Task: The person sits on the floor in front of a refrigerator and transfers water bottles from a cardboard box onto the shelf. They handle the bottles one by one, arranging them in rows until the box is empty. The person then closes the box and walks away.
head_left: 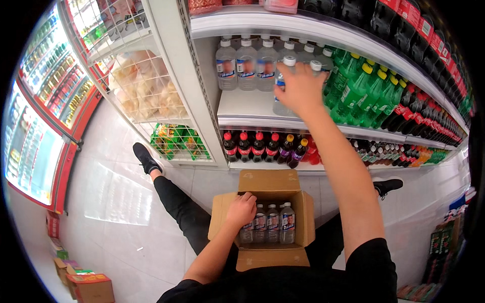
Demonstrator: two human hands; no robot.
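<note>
My right hand (303, 89) reaches onto the middle shelf, its fingers curled around a clear plastic bottle (282, 108) with a white cap. Beside that bottle, another white cap shows past my fingers. More clear bottles with blue and white labels (246, 68) stand upright behind and to the left. Low in front of me, an open cardboard box (269, 181) sits between my legs with several matching bottles (288, 223) inside. My left hand (242, 209) is curled at the box's left side, over the top of the leftmost bottle (246, 234); its fingertips are hidden.
Green soda bottles with yellow caps (352, 91) adjoin the clear bottles on the right. Dark cola bottles (244, 146) line the shelf below. A white wire-mesh rack (170, 57) rises at left. Red-framed drink coolers (68, 151) stand farther left, with cartons (91, 288) below.
</note>
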